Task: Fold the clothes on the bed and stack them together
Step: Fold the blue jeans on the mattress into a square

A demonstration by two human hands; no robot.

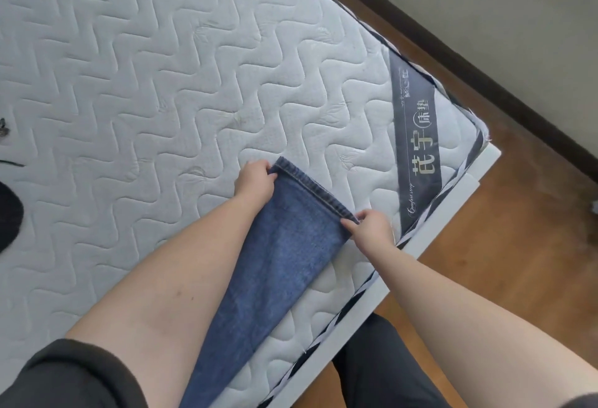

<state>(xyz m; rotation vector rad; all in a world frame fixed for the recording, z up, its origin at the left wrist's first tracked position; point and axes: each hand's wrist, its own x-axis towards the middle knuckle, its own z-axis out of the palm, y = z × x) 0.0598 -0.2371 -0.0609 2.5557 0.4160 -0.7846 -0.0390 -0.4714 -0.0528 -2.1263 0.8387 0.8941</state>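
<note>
Pinching the two corners of a hem, the person has a leg of the blue jeans point(284, 246) stretched out flat on the quilted mattress point(145, 84), close to its near edge and corner. The left hand point(254, 181) clamps the hem corner on its side with thumb over fingers, and the right hand point(369, 226) nips the opposite corner between thumb and fingertips; the stitched hem runs taut between them. From the hands the denim trails back toward the person's body and passes under the left forearm, so the waistband end is out of sight. Denim like this is likely fairly heavy and somewhat stiff for cloth, yet it still sags and drapes, so it should hold a crease well but drag on the textured ticking rather than slide. The doubled hem is the firmest place to hold, and a grip at both corners keeps the leg from twisting. Just past the right hand lies a dark label band point(417, 136) on the mattress. Well off beyond the left hand, a dark garment point(8, 213) lies at the frame's edge.
</note>
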